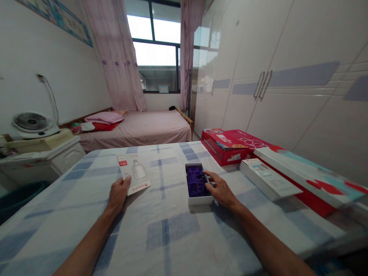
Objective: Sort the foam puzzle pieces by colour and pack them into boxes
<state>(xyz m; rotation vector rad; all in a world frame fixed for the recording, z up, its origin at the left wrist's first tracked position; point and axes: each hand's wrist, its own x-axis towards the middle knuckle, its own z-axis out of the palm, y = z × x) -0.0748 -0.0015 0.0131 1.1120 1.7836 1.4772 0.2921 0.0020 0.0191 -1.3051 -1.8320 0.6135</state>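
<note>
My left hand [119, 193] grips the lower left edge of a flat white light bulb box [135, 174], thumb on top. The box has a red patch in one corner and a bulb printed on its face. On the table to its right lies an open white box [200, 200] with a dark purple piece [196, 182] inside, full of cut-outs and raised shapes. My right hand [220, 188] is at that box's right rim, its fingers bent and apart, the tips reaching over the purple piece. Whether the fingertips press on it I cannot tell.
A blue-and-white checked cloth covers the table [169, 245]. Along its right side lie a red box [224, 145], a small white carton [268, 178] and a long white-and-red box [310, 172]. Beyond are a bed [161, 126], a wardrobe [244, 57] and a fan [33, 122].
</note>
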